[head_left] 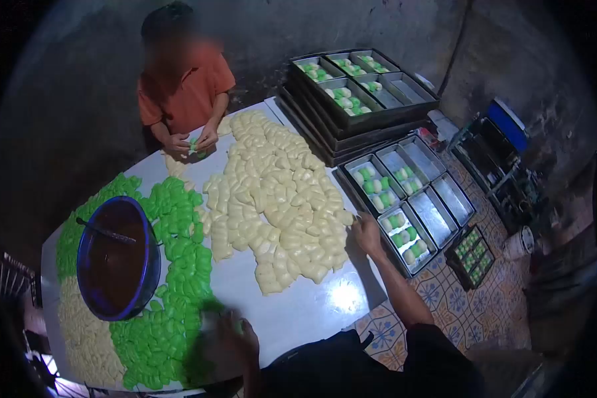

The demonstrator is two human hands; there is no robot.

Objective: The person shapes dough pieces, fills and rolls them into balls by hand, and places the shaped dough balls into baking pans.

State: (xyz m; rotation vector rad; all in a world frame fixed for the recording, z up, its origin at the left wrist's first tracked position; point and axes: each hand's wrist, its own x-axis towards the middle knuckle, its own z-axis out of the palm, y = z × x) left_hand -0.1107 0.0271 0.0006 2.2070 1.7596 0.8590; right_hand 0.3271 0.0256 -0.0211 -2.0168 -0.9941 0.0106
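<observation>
My right hand (367, 233) is at the right edge of the cream dough pieces (292, 199), its fingers closed on a cream dough piece (345, 217). Near the table's front edge, my left hand (240, 335) is beside the green dough pieces (159, 338); motion blur and shadow hide how its fingers are set. Just right of my right hand, a tray of metal tins (411, 265) has green and cream dough pieces in some compartments.
A blue basin (154, 265) of brown filling with a spoon (106, 231) stands at left on the table (298, 318). Across it, a person in an orange shirt (191, 93) handles green dough. Stacked trays (351, 126) rise at the back right; another tray (471, 257) lies lower right.
</observation>
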